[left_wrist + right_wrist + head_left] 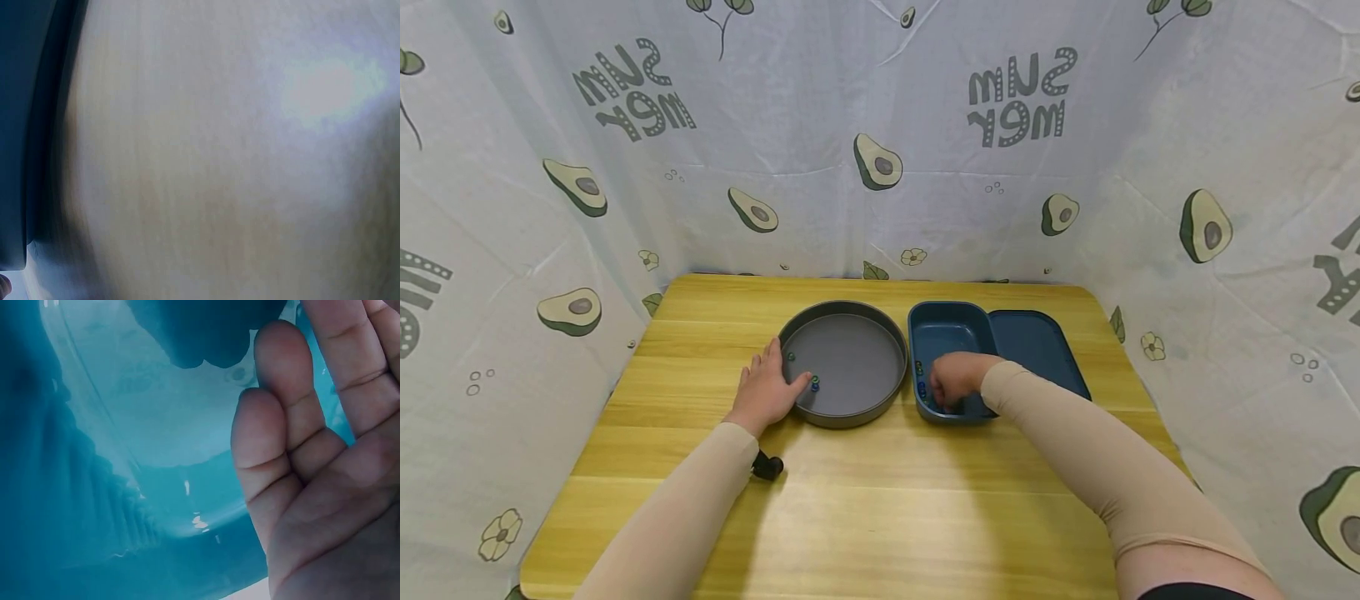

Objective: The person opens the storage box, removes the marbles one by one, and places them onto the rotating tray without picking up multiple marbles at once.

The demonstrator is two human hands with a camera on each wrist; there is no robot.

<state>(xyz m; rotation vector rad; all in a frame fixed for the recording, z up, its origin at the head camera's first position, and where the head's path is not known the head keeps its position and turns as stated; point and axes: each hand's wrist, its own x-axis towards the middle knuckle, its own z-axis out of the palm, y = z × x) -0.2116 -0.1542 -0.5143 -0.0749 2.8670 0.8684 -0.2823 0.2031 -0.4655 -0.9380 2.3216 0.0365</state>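
Observation:
My left hand (pixel 765 390) rests at the left rim of a round grey pan (pixel 850 414), its fingers extended along the edge and its thumb reaching over the inside. Near that thumb lie small coloured marbles (pixel 816 380), and another green marble (pixel 791 357) sits by the pan's left wall. My right hand (pixel 958 379) reaches down into a blue rectangular box (pixel 947 310), knuckles up. Several marbles (pixel 922 388) line the box's left side. In the right wrist view, the bent fingers (pixel 257 434) stand over the box's floor; whether they hold a marble, I cannot tell.
A flat blue lid (pixel 1037 333) lies against the box's right side. Both containers stand on a wooden table (pixel 880 517), close beside each other. A printed cloth (pixel 820 108) hangs behind the table and along its sides. A black piece (pixel 767 465) shows under the left wrist.

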